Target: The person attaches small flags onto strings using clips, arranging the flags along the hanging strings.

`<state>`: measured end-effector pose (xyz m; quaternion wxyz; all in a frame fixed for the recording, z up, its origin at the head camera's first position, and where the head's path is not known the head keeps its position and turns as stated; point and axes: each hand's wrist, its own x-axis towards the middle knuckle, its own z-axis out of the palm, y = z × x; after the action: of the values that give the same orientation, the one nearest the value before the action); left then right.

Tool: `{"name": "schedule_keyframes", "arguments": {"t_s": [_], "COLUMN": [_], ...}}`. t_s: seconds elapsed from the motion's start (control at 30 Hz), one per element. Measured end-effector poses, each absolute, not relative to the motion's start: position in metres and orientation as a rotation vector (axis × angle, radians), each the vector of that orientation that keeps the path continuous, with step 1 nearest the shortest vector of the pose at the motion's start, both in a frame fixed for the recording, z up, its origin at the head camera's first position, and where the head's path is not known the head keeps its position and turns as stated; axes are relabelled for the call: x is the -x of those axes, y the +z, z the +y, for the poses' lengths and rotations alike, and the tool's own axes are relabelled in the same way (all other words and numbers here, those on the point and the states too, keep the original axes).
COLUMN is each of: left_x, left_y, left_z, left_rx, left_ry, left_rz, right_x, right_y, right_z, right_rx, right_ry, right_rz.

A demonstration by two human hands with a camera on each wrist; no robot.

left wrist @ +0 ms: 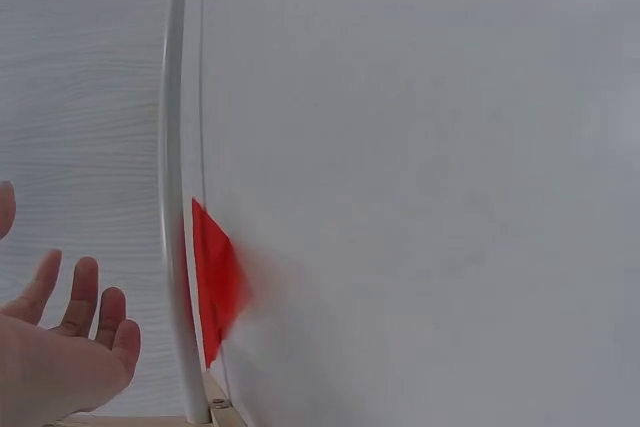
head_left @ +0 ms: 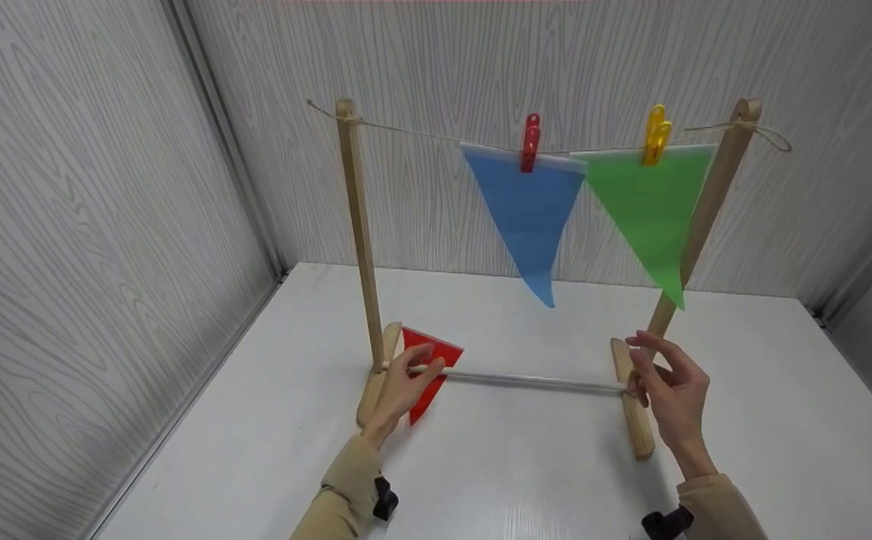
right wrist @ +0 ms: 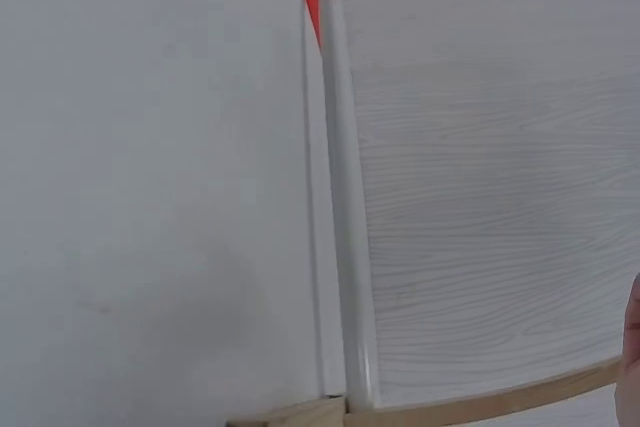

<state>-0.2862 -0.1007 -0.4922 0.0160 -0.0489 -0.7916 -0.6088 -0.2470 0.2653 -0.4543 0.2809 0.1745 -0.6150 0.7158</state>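
Note:
In the head view, my left hand [head_left: 408, 382] is over the left end of a white rod [head_left: 533, 382], overlapping a red pennant [head_left: 425, 401] that lies on the table behind. The left wrist view shows its fingers spread and apart from the rod, with nothing in them. My right hand [head_left: 676, 394] hovers by the right post's foot [head_left: 638, 431], at the rod's other end, fingers loosely bent and no object visible in them. Above, a blue pennant [head_left: 530, 214] and a green pennant [head_left: 646, 206] hang from a string [head_left: 421, 133].
A red clothespin [head_left: 530, 142] clips the blue pennant and a yellow clothespin [head_left: 655, 139] the green one. Wooden posts, left [head_left: 361, 225] and right [head_left: 714, 187], carry the string. The white table [head_left: 518, 465] meets wood-grain walls at the back and sides.

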Motion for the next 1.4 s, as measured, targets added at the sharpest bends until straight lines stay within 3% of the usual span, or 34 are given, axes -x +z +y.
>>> {"name": "schedule_keyframes", "arguments": {"t_s": [0.4, 0.67, 1.4], "left_x": [0.281, 0.274, 0.268], "left_y": [-0.506, -0.508, -0.503], "left_z": [-0.11, -0.112, -0.113], "left_rx": [0.078, 0.205, 0.306], "left_ry": [-1.781, -1.535, -1.226], "left_rz": [-2.504, -2.698, -2.895], "right_x": [0.24, 0.238, 0.234], "right_y": [-0.481, -0.496, -0.518], "right_z": [0.296, 0.327, 0.374], "right_rx": [0.05, 0.394, 0.804], "right_ry": [1.941, 1.961, 1.816], "right_rz": [-1.741, -1.784, -2.219]}}
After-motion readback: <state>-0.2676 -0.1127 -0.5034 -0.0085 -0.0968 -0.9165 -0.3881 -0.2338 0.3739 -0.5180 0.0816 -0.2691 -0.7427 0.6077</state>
